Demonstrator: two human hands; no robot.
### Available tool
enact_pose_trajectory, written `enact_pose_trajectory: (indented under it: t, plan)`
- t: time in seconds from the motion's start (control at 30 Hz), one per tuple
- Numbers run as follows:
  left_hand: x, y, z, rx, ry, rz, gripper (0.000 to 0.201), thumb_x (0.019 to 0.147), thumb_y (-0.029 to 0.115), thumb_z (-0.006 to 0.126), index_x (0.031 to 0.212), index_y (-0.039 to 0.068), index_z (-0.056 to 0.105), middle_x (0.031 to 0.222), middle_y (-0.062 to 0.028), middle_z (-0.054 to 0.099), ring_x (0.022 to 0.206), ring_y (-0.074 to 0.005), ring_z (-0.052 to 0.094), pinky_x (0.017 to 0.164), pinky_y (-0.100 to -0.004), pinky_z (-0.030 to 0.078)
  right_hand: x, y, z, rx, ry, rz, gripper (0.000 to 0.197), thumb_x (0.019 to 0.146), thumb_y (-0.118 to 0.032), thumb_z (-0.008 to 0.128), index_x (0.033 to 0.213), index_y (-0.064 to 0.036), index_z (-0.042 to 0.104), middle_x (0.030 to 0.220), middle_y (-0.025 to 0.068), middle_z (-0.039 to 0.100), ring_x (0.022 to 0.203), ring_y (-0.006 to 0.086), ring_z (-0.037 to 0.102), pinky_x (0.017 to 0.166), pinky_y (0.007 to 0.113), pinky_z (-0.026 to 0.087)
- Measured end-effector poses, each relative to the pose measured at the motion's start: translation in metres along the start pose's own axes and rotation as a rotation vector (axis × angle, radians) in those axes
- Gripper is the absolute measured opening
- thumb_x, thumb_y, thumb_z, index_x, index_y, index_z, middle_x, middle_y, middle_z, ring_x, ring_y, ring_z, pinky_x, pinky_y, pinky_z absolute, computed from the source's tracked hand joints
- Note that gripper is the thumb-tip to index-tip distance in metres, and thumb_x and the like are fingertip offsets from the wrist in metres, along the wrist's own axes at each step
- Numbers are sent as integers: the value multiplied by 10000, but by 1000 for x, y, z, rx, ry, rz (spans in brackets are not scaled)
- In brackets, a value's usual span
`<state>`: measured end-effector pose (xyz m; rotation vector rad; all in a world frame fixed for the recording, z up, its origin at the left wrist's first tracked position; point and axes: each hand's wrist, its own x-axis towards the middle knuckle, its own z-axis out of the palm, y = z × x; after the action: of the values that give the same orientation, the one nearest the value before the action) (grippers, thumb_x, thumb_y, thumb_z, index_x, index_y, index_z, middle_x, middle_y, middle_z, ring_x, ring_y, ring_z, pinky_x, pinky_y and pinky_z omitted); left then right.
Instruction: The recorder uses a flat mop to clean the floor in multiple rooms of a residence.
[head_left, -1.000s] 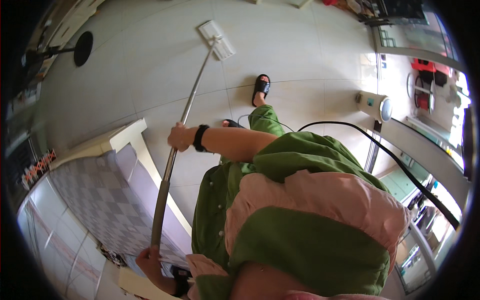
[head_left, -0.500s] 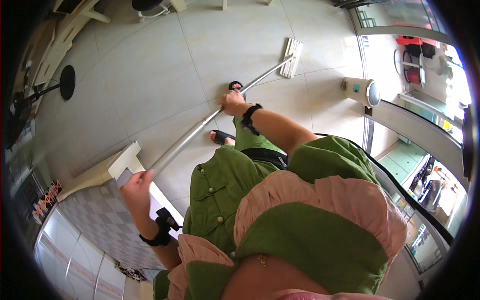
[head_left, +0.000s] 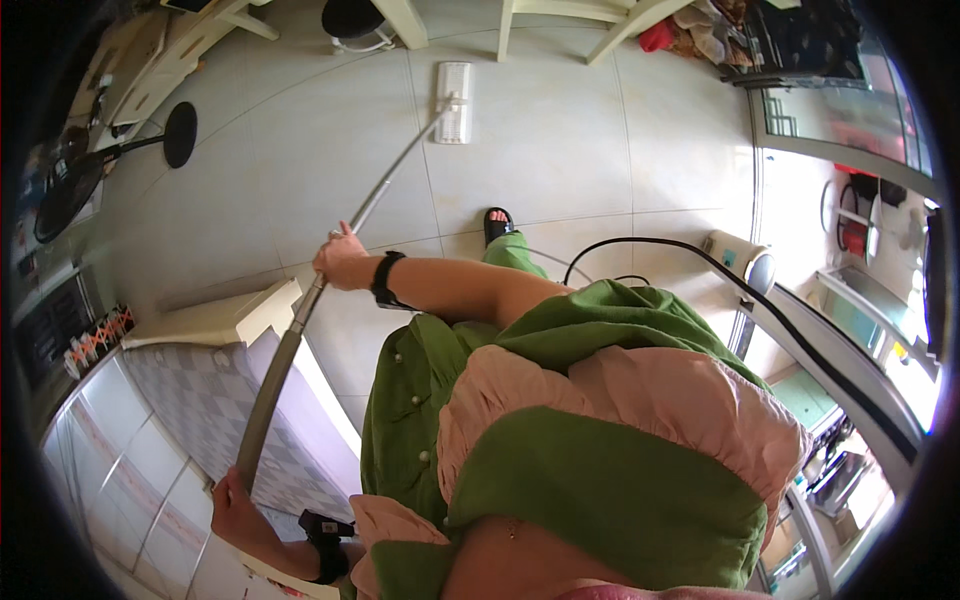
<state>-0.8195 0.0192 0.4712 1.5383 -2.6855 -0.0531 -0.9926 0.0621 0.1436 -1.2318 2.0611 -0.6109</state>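
Note:
A flat mop with a long metal pole [head_left: 270, 385] slants across the left half of the view. Its white rectangular head [head_left: 455, 125] rests flat on the tiled floor at the far middle. Low on the left, my left hand [head_left: 235, 505] is closed round the thick near end of the pole. My right hand [head_left: 342, 257] grips the pole further along, at about mid-length, with the arm stretched across my body. Black straps circle both wrists.
A bed or couch with a grey checked cover [head_left: 215, 405] is close on my left. A round black fan-like stand base [head_left: 180, 135] and a black-seated stool [head_left: 352, 18] stand farther off. To the right are a white bin [head_left: 735, 255], a black cable [head_left: 690, 247] and a doorway.
The mop head has swung from right to left and farther away. Both hands stay on the pole; my right hand has moved left, my left hand down and nearer me.

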Motion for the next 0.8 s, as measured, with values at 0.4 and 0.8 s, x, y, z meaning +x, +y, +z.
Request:
enact_pose_trajectory:
  t: [0.4, 0.8]
  plan:
    - [76, 92, 3, -191, 843, 181, 253, 753, 207, 570, 635, -16, 589, 544, -56, 562, 494, -120, 518, 488, -220, 431, 3, 146, -93, 675, 225, 267, 396, 648, -222, 569, 999, -53, 500, 962, 153, 523, 920, 291, 487, 777, 342, 403]
    - [159, 255, -17, -846, 1332, 594, 519, 792, 336, 491, 368, 40, 448, 328, -38, 424, 274, -120, 377, 310, -243, 346, -205, 310, -384, 1366, 1724, 168, 481, 729, -323, 585, 1031, 16, 426, 863, 115, 522, 805, 201, 527, 692, 287, 437]
